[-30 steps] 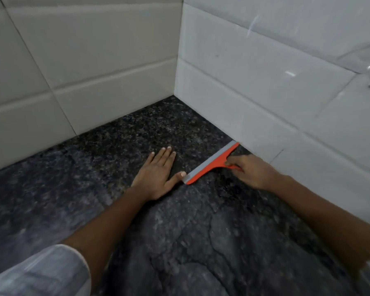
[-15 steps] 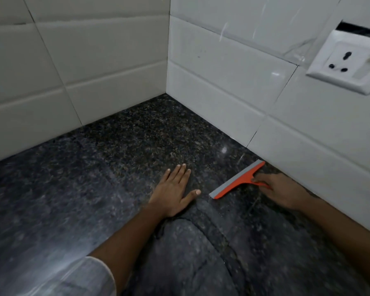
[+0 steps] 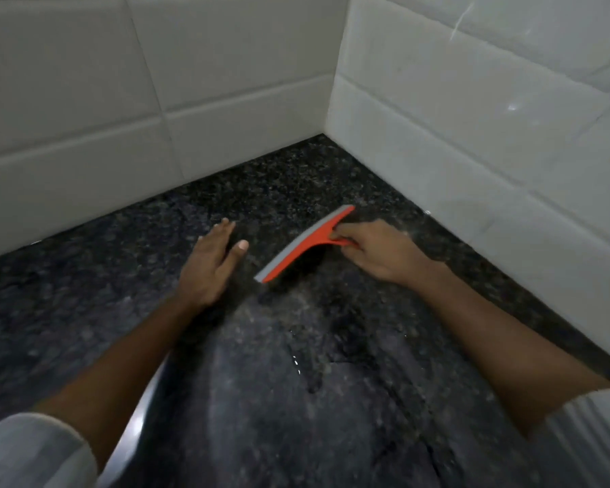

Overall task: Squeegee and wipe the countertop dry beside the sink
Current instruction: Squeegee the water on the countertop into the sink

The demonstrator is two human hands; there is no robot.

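An orange squeegee with a grey blade lies at a slant on the dark speckled granite countertop, near the corner of the tiled walls. My right hand grips its short handle from the right. My left hand is flat and open with fingers apart, just left of the blade's lower end, resting on or just above the stone. Wet streaks and small water drops show on the counter below the squeegee.
White tiled walls meet in a corner: the back wall on the left and the side wall on the right, close to my right hand. A shiny metal rim shows under my left forearm.
The squeegee has come away from the right wall toward the middle of the counter. My left hand has lifted and shifted left. The view has turned, and the wall socket is out of sight.
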